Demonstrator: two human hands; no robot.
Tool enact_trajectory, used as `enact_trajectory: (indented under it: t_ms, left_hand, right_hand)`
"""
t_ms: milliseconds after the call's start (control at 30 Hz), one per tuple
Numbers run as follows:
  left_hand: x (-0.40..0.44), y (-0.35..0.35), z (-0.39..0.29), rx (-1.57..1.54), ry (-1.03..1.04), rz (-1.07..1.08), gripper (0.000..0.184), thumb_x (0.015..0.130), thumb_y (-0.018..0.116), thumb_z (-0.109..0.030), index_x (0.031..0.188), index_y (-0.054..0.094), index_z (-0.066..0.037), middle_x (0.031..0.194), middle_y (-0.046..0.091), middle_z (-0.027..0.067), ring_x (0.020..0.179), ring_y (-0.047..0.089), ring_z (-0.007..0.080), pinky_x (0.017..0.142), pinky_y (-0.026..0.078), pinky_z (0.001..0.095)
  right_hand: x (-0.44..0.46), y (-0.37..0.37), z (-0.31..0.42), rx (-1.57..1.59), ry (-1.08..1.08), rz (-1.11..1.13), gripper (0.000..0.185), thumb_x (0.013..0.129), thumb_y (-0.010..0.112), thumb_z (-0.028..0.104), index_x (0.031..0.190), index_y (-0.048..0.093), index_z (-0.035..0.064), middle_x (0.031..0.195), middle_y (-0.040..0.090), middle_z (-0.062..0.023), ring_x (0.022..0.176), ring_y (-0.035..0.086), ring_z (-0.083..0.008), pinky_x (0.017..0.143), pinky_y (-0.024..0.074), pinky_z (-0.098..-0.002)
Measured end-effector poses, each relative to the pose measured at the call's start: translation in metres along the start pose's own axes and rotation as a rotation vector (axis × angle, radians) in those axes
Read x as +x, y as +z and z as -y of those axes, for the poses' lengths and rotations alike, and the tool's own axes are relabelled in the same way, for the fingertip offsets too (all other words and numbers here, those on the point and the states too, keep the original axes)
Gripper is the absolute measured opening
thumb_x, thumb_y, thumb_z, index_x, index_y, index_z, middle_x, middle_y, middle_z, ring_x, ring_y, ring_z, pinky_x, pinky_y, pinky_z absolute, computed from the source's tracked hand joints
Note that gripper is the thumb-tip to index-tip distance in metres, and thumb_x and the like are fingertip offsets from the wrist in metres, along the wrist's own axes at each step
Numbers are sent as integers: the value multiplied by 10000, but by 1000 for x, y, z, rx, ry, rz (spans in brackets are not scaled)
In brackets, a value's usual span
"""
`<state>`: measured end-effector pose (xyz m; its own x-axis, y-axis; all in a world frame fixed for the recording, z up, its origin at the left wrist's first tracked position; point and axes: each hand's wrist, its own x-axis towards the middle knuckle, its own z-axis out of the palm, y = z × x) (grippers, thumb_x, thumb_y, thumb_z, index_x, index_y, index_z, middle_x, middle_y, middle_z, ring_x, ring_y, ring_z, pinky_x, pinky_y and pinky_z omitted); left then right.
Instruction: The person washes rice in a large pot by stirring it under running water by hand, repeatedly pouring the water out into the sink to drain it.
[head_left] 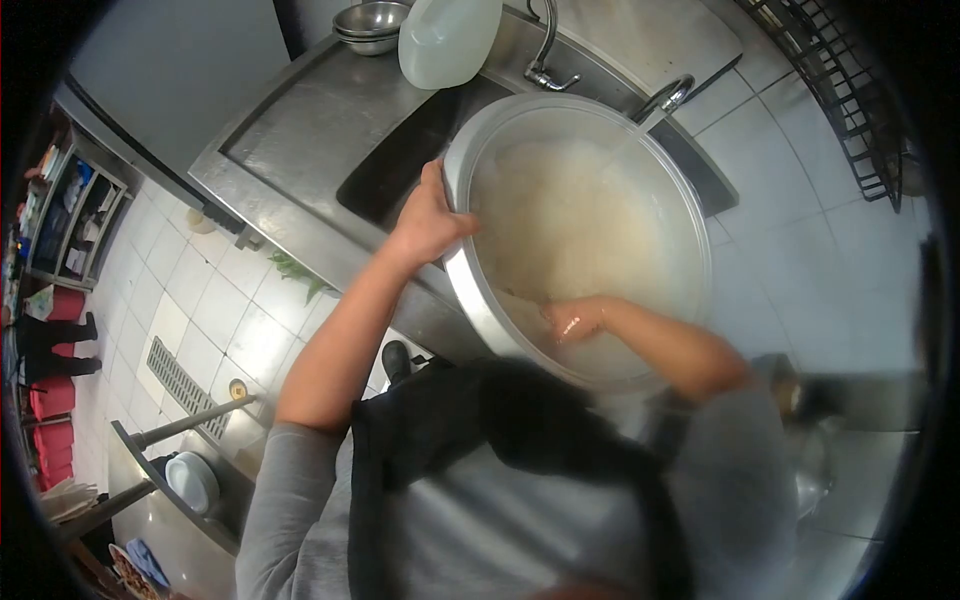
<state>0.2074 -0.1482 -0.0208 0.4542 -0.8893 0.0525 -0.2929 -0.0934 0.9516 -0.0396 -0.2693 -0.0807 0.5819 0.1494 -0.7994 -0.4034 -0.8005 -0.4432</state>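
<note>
A large round metal pot [455,270] is in front of me over the sink, filled with cloudy whitish water [640,240]. A pale beige mass shows beneath the surface, its grains too blurred to name for certain. At the pot's left side, my left hand [432,222] grips the rim, thumb on the inner side and fingers outside. My right hand [578,320] dips into the water near the close edge; its fingers are hidden under the murky liquid. From the faucet [675,95] at the far right, a thin stream runs into the pot.
A second faucet [545,75] stands behind the dark sink basin [385,175]. On the steel counter [300,140] are a translucent plastic jug [450,45] and stacked metal bowls [370,25]. A black wire rack [845,110] hangs upper right. Another person's legs [60,345] show far left.
</note>
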Motion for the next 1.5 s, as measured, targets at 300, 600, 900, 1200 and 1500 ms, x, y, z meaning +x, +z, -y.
enact_trajectory:
  t_ms: [300, 600, 900, 1200, 1500]
  left_hand:
    - [-1, 2, 0, 39, -1, -37, 832, 558, 690, -178, 1223, 281, 109, 964, 555, 281, 898, 571, 354, 809, 439, 347]
    - [-2, 0, -1, 19, 36, -22, 801, 565, 682, -173, 1212, 293, 94, 942, 562, 259, 871, 581, 316, 792, 442, 332]
    - [-7, -1, -10, 16, 46, -28, 821, 558, 685, -164, 1224, 288, 108, 967, 559, 249, 886, 577, 298, 798, 442, 320]
    - [-4, 0, -2, -75, 26, 0, 764, 579, 667, -148, 1208, 303, 89, 936, 569, 247, 864, 583, 299, 771, 452, 328]
    - [-3, 2, -2, 6, 38, -39, 773, 578, 660, -158, 1204, 291, 104, 918, 565, 268, 868, 575, 346, 792, 438, 349]
  right_hand:
    - [-45, 6, 28, -255, 292, -332, 390, 723, 601, 364, 951, 627, 49, 911, 609, -211, 879, 581, -350, 774, 470, -427]
    - [69, -50, -91, -407, 551, -336, 474, 699, 638, 423, 1023, 630, 77, 1020, 595, -186, 954, 567, -315, 816, 455, -399]
    - [44, -119, -135, -37, 600, -590, 593, 730, 591, 499, 1147, 541, 80, 1188, 482, -178, 1094, 472, -285, 905, 380, -393]
    - [-69, -92, -159, 801, 527, -382, 726, 763, 554, 559, 1292, 420, 80, 1394, 294, -175, 1258, 327, -262, 1013, 268, -425]
    - [-79, -12, -108, 584, 393, -1, 583, 720, 586, 355, 1212, 478, 60, 1239, 421, -194, 1130, 424, -316, 929, 337, -464]
